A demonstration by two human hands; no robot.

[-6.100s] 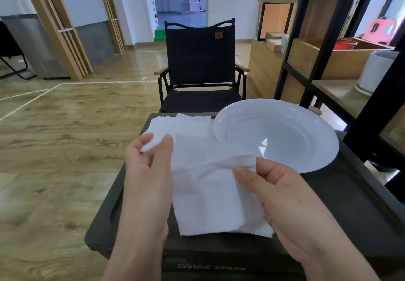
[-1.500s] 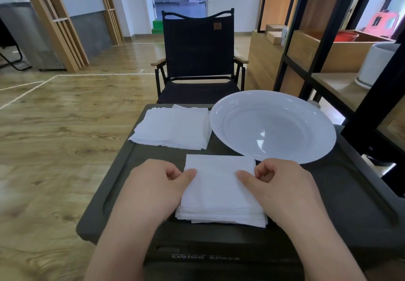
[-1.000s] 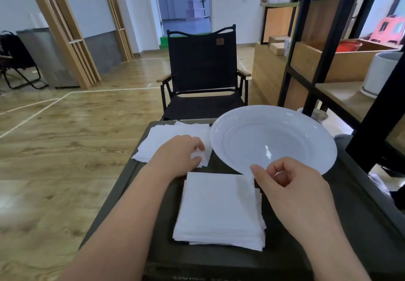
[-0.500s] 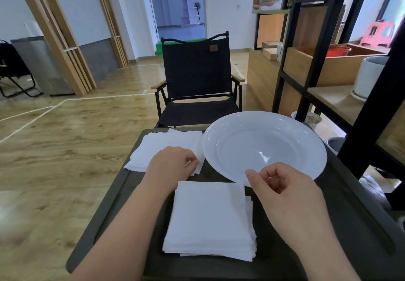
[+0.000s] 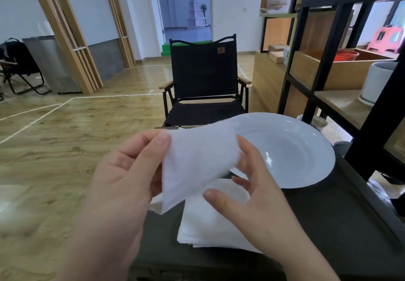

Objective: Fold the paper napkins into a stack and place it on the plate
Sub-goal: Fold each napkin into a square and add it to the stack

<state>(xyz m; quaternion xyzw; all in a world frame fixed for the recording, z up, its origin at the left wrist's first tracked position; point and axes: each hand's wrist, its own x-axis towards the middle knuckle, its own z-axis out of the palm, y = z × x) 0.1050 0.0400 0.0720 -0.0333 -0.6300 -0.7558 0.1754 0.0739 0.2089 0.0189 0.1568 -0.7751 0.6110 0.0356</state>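
I hold a white paper napkin (image 5: 195,160) up in the air in front of me. My left hand (image 5: 127,171) pinches its upper left corner between thumb and fingers. My right hand (image 5: 247,184) touches its right edge and lower corner with spread fingers. Below it, a stack of folded napkins (image 5: 210,226) lies on the dark tray table (image 5: 328,226). The white plate (image 5: 291,149) sits empty at the table's far right. The pile of unfolded napkins at the far left is hidden behind my hands and the raised napkin.
A black folding chair (image 5: 203,83) stands just beyond the table. A black metal shelf (image 5: 328,61) with wooden boards rises close on the right, holding a white pot (image 5: 377,83). Wooden floor lies to the left.
My left hand lifted one napkin from the far pile and brought it up over the folded stack. My right hand rose from beside the plate to meet it.
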